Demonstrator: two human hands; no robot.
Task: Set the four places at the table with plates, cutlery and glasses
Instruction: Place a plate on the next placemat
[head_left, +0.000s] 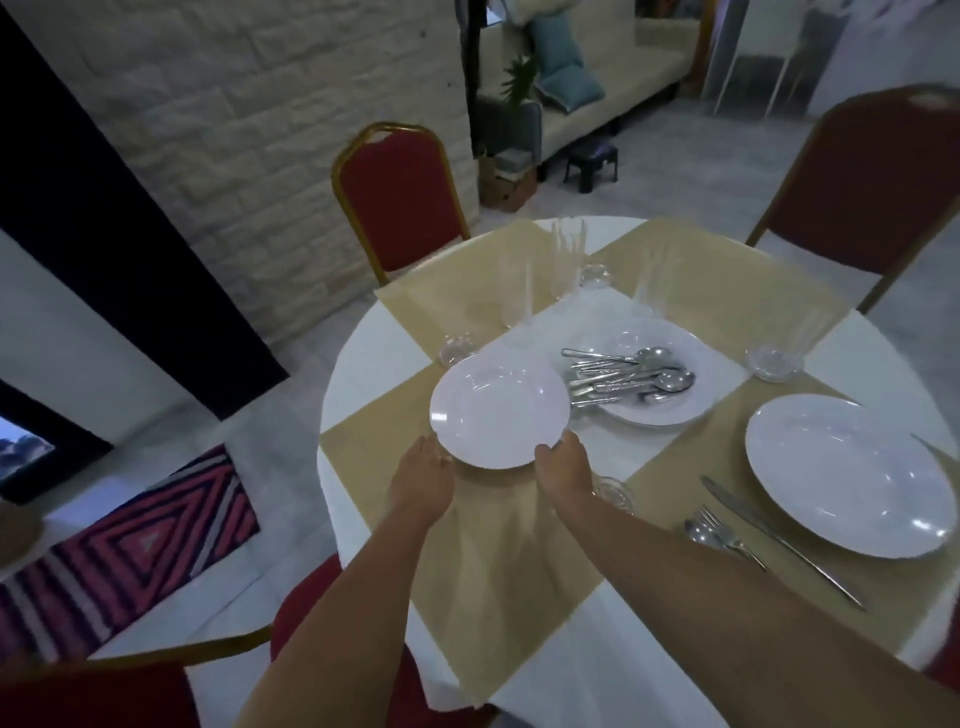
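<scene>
Over the mat's (496, 551) far end, the plate (498, 415) is gripped at its near rim by both hands, left hand (423, 478) on the left side, right hand (563, 470) on the right. It lies straight ahead of both, equally near; probably it must lower onto the mat.

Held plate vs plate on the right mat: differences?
The held plate is gripped at its near rim by the left hand and right hand; the right-hand plate lies untouched on its mat. The right-hand plate has a knife and fork beside it; the held plate has none. Both are white, round, empty.
</scene>
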